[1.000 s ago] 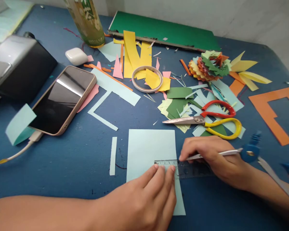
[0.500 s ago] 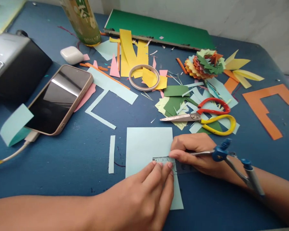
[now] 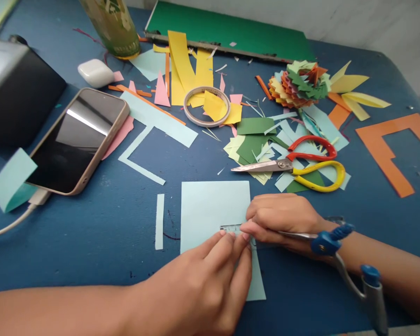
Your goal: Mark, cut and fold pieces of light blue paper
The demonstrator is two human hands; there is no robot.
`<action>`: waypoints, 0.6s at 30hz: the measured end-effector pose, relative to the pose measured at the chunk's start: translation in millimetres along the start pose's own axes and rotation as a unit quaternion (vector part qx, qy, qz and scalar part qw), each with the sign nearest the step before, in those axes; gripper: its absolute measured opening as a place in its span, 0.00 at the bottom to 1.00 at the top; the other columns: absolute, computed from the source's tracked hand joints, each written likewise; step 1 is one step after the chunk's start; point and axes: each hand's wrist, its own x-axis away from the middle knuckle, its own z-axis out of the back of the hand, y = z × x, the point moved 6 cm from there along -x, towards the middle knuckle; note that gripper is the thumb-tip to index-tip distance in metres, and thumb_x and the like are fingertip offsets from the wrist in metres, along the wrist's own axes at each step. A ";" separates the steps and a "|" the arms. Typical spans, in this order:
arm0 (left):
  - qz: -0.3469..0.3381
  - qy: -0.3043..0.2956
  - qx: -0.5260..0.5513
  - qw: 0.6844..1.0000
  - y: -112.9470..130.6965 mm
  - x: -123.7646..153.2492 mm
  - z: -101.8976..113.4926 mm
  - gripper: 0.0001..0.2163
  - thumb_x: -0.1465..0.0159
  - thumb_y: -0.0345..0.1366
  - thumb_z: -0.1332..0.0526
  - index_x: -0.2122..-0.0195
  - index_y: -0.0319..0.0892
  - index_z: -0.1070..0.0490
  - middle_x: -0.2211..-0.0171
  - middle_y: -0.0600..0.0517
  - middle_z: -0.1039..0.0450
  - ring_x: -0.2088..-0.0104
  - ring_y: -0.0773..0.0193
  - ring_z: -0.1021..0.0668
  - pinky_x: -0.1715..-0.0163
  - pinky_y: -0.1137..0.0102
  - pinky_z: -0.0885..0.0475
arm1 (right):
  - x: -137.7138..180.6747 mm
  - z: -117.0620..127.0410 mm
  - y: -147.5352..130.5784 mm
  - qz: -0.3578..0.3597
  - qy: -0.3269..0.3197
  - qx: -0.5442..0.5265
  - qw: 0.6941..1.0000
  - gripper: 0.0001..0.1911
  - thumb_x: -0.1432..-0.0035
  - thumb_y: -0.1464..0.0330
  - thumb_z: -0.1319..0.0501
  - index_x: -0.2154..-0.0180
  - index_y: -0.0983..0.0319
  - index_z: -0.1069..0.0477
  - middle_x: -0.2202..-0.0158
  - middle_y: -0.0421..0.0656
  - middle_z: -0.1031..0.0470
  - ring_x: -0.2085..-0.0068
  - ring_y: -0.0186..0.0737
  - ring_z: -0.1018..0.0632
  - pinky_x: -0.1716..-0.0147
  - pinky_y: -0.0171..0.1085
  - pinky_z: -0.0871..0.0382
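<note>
Compass-setting looks to be the step in hand: the right hand (image 3: 283, 219) is closed around one leg of a blue-hinged compass (image 3: 331, 240), pinching its tip down at the edge of a small clear ruler (image 3: 231, 228), while the other leg trails out towards the wrist. The left hand (image 3: 210, 284) lies flat with its fingers close together, their tips pressing the ruler onto a pale blue sheet (image 3: 210, 205) that rests on the blue table (image 3: 91, 261) just in front of the person. Any further move calls for the ruler to be held dead steady and for the point to sit exactly on a mark, since the ruler is short and mostly covered by fingers. Red-and-yellow scissors (image 3: 290, 168) lie just beyond the sheet on coloured offcuts, with a tape ring (image 3: 206, 106) further back and a phone (image 3: 77, 140) to the left. The ruler's markings are too small to read. The label on the green can (image 3: 112, 25) at the far edge is cut off and illegible.
</note>
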 end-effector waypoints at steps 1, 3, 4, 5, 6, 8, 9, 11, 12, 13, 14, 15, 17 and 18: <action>0.009 -0.001 0.003 1.000 0.0 -0.4 -0.3 0.18 0.37 0.34 0.45 0.50 0.25 0.34 0.52 0.37 0.29 0.54 0.51 0.26 0.50 0.62 0.33 | 0.9 -1.0 -0.7 0.017 0.003 0.006 1.000 0.21 0.35 0.67 0.52 0.81 0.62 0.39 0.81 0.40 0.34 0.78 0.30 0.35 0.75 0.31 0.40; 0.011 -0.016 -0.002 1.000 1.1 -1.2 -1.1 0.18 0.37 0.34 0.46 0.50 0.26 0.35 0.52 0.38 0.29 0.53 0.52 0.26 0.49 0.62 0.34 | 2.0 -2.6 1.0 0.014 -0.011 0.004 1.000 0.20 0.36 0.68 0.51 0.80 0.62 0.39 0.80 0.40 0.33 0.77 0.30 0.35 0.74 0.31 0.40; 0.006 -0.026 -0.008 1.000 2.1 -1.5 -1.3 0.18 0.37 0.34 0.46 0.50 0.27 0.35 0.51 0.39 0.29 0.53 0.52 0.27 0.49 0.63 0.34 | 2.1 -2.8 3.0 -0.004 -0.024 -0.004 1.000 0.19 0.36 0.67 0.50 0.80 0.62 0.39 0.79 0.41 0.33 0.76 0.30 0.34 0.74 0.31 0.40; 0.000 -0.034 -0.015 0.999 3.0 -1.7 -1.2 0.18 0.37 0.33 0.47 0.49 0.27 0.35 0.51 0.39 0.30 0.52 0.53 0.27 0.50 0.63 0.34 | 1.9 -1.7 5.3 -0.031 -0.029 -0.017 0.999 0.19 0.36 0.67 0.50 0.79 0.63 0.39 0.79 0.40 0.32 0.76 0.30 0.34 0.74 0.31 0.40; -0.005 -0.038 -0.023 0.999 3.8 -1.8 -0.7 0.18 0.37 0.33 0.47 0.49 0.27 0.35 0.50 0.39 0.30 0.52 0.53 0.27 0.50 0.63 0.34 | 1.4 0.9 7.6 -0.062 -0.025 -0.032 0.997 0.19 0.36 0.66 0.49 0.79 0.63 0.39 0.79 0.40 0.33 0.77 0.30 0.34 0.75 0.30 0.41; -0.007 -0.041 -0.039 0.998 5.5 -1.5 0.0 0.18 0.37 0.33 0.48 0.49 0.26 0.35 0.49 0.39 0.31 0.52 0.53 0.27 0.51 0.63 0.34 | 0.1 7.9 10.8 -0.123 0.007 -0.059 0.991 0.18 0.37 0.65 0.48 0.80 0.63 0.39 0.80 0.38 0.34 0.78 0.29 0.36 0.78 0.30 0.43; -0.006 -0.040 -0.046 0.998 6.6 -1.0 0.0 0.18 0.37 0.33 0.48 0.49 0.26 0.35 0.49 0.38 0.32 0.52 0.52 0.27 0.51 0.63 0.34 | -0.8 10.1 11.3 -0.147 0.021 -0.069 0.987 0.18 0.38 0.65 0.47 0.80 0.63 0.40 0.81 0.37 0.35 0.79 0.28 0.37 0.79 0.30 0.44; 0.001 -0.039 -0.054 0.998 9.4 0.3 -0.9 0.19 0.37 0.33 0.49 0.48 0.25 0.36 0.48 0.37 0.33 0.51 0.51 0.28 0.51 0.63 0.35 | -3.8 10.2 9.6 -0.171 0.036 -0.083 0.981 0.19 0.38 0.65 0.46 0.80 0.63 0.40 0.81 0.36 0.37 0.80 0.28 0.38 0.80 0.30 0.45; 0.005 -0.039 -0.055 0.998 10.9 1.1 -1.4 0.20 0.37 0.33 0.50 0.48 0.24 0.36 0.48 0.36 0.33 0.50 0.50 0.29 0.50 0.62 0.36 | -5.8 7.7 7.7 -0.172 0.032 -0.085 0.981 0.19 0.38 0.64 0.46 0.80 0.63 0.40 0.81 0.36 0.37 0.80 0.28 0.38 0.80 0.30 0.45; 0.008 -0.039 -0.054 0.998 12.5 1.8 -2.0 0.20 0.37 0.33 0.51 0.48 0.24 0.37 0.48 0.36 0.34 0.50 0.49 0.29 0.50 0.61 0.36 | -8.1 4.4 5.6 -0.166 0.028 -0.087 0.982 0.19 0.38 0.64 0.46 0.80 0.63 0.40 0.81 0.36 0.37 0.79 0.28 0.37 0.79 0.30 0.45; 0.010 -0.040 -0.052 0.998 13.9 2.4 -2.5 0.21 0.37 0.34 0.51 0.47 0.24 0.37 0.48 0.36 0.34 0.50 0.48 0.29 0.49 0.60 0.37 | -10.3 0.5 3.7 -0.158 0.022 -0.087 0.983 0.19 0.38 0.64 0.46 0.81 0.63 0.40 0.81 0.36 0.37 0.79 0.28 0.37 0.79 0.30 0.45; 0.011 -0.041 -0.050 0.998 15.1 2.9 -2.7 0.21 0.37 0.34 0.52 0.47 0.23 0.37 0.47 0.36 0.34 0.50 0.47 0.30 0.49 0.59 0.37 | -12.4 -3.4 2.1 -0.148 0.016 -0.086 0.985 0.19 0.39 0.63 0.46 0.81 0.63 0.40 0.81 0.36 0.37 0.79 0.28 0.37 0.79 0.30 0.45; 0.008 -0.045 -0.046 0.998 16.7 3.4 -2.9 0.22 0.38 0.34 0.53 0.48 0.23 0.36 0.48 0.35 0.34 0.50 0.47 0.30 0.48 0.59 0.38 | -15.6 -9.6 0.0 -0.129 0.009 -0.080 0.988 0.19 0.38 0.64 0.46 0.81 0.63 0.40 0.82 0.36 0.38 0.79 0.28 0.37 0.79 0.30 0.45; 0.008 -0.045 -0.044 0.998 16.9 3.3 -2.8 0.22 0.38 0.34 0.53 0.48 0.23 0.36 0.48 0.35 0.34 0.50 0.47 0.29 0.49 0.59 0.38 | -16.7 -11.7 -0.5 -0.122 0.007 -0.076 0.990 0.20 0.38 0.64 0.47 0.81 0.63 0.40 0.82 0.36 0.38 0.79 0.28 0.37 0.80 0.30 0.45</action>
